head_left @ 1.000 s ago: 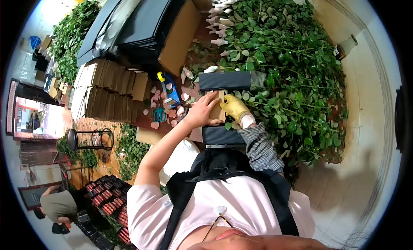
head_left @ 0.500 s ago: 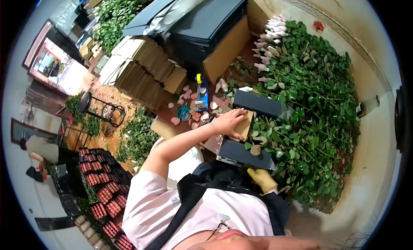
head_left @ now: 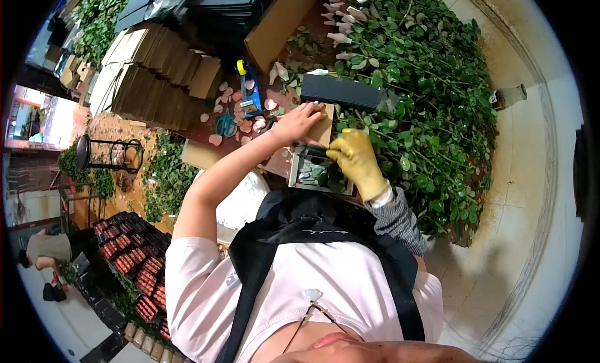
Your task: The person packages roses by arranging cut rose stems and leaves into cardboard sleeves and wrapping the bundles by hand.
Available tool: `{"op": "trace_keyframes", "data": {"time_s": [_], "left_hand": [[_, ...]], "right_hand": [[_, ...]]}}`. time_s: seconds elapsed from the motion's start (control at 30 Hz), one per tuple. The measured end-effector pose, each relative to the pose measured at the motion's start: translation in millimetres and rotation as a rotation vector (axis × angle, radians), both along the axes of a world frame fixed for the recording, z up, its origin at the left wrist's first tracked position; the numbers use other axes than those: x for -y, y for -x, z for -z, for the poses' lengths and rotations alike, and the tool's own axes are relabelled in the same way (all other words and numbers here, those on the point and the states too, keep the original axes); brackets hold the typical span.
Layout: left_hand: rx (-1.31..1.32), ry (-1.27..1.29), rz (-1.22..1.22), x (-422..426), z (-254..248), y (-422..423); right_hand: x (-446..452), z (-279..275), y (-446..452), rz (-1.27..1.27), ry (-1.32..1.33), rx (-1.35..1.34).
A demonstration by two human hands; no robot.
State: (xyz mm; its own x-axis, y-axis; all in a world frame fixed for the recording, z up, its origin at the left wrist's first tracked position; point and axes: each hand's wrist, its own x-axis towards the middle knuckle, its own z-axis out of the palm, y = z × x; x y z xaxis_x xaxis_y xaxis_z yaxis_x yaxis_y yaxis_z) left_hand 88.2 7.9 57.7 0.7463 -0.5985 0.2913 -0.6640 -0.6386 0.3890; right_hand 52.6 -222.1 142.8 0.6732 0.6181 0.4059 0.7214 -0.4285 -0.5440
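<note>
My bare left hand (head_left: 302, 121) presses on a brown piece of cardboard (head_left: 323, 126), its fingers at the far edge and thumb at the near edge. Beyond it lies a long black padded block (head_left: 340, 91). My right hand (head_left: 355, 155), in a yellow glove, has its fingers curled at what looks like a black ribbed flap, seen nearly edge-on and mostly hidden. Below the glove, a metal-framed tray (head_left: 292, 170) shows dark and green bits inside. Leafy green flower stems (head_left: 419, 131) lie right of the cardboard.
A blue tape dispenser (head_left: 250, 91), teal scissors (head_left: 225, 125) and pink petals (head_left: 215, 140) lie to the left. Stacked cardboard (head_left: 150, 81) and black sheets (head_left: 225, 16) stand behind. A stool (head_left: 84, 151) and another person (head_left: 49, 247) are farther left.
My gloved right hand has come up from beside my body to the cardboard's near side. The black ribbed top has lifted, exposing the tray. My left hand stays on the cardboard; the view has shifted.
</note>
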Motion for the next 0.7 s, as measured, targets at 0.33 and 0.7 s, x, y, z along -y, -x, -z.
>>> {"op": "trace_keyframes", "data": {"time_s": [0.33, 0.7], "left_hand": [[-0.152, -0.272, 0.041, -2.6, -40.6, 4.0], [-0.371, -0.367, -0.104, 18.3, -62.0, -5.1]], "right_hand": [[-10.4, 25.7, -70.9, 0.342, 0.372, -0.621], [-0.6, 6.0, -166.7, 0.080, 0.522, -0.260]]}}
